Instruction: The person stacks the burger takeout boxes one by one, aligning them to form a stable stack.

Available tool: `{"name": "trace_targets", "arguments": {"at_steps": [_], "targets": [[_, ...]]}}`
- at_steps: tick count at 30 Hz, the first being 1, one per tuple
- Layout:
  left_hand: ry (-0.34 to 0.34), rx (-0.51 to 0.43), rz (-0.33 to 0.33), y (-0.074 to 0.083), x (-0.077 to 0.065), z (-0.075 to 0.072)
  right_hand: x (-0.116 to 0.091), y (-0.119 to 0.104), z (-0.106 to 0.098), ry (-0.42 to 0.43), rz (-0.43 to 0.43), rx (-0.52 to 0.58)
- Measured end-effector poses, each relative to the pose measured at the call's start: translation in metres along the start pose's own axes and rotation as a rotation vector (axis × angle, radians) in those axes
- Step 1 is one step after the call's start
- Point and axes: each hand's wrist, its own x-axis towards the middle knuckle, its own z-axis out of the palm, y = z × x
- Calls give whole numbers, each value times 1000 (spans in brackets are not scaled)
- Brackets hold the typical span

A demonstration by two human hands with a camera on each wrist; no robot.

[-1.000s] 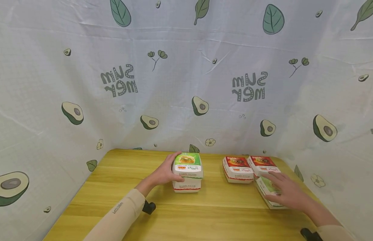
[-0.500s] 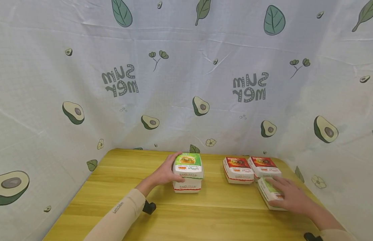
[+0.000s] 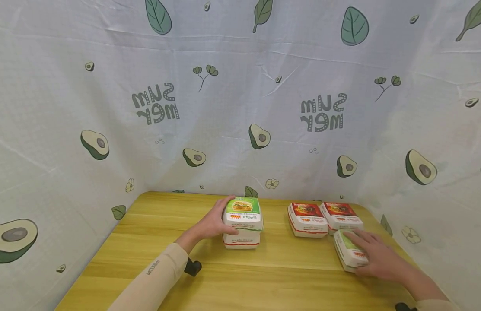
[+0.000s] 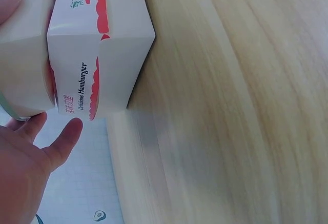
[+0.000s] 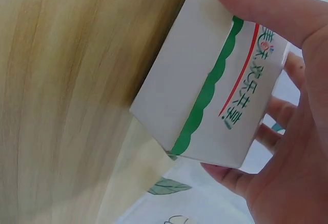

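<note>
My left hand (image 3: 214,221) holds a green-topped burger box (image 3: 243,212), thumb on its near side and fingers at the far left. That box sits on a red-trimmed burger box (image 3: 241,239). In the left wrist view the lower box (image 4: 77,34) stands on the table, with a fingertip close to its end. On the right, my right hand (image 3: 380,259) grips another green-topped burger box (image 3: 348,248), covering its right part. The right wrist view has the thumb pressing this box's white side (image 5: 179,65) and fingers around its far end. Whether it is lifted I cannot tell.
Two red-topped burger boxes, a left one (image 3: 307,219) and a right one (image 3: 340,217), stand side by side behind the right-hand box. The wooden table (image 3: 240,280) ends at a white curtain (image 3: 224,108) printed with avocados and leaves.
My right hand has closed round the green-topped box at the right, which has shifted slightly to the right and turned a little. My left hand and its stack stay put.
</note>
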Motion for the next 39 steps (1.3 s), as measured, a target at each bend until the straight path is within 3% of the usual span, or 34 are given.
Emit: {"name": "trace_targets", "arguments": {"at_steps": [9, 15, 26, 39], "targets": [[-3, 4, 1, 0, 0, 0, -3, 0, 0, 40, -11, -42], [4, 15, -9, 4, 0, -1, -5, 2, 1, 56, -22, 20], [-17, -6, -6, 42, -16, -9, -6, 7, 8, 69, -31, 94], [-25, -18, -6, 41, -16, -9, -4, 10, 9, 74, -16, 87]]}}
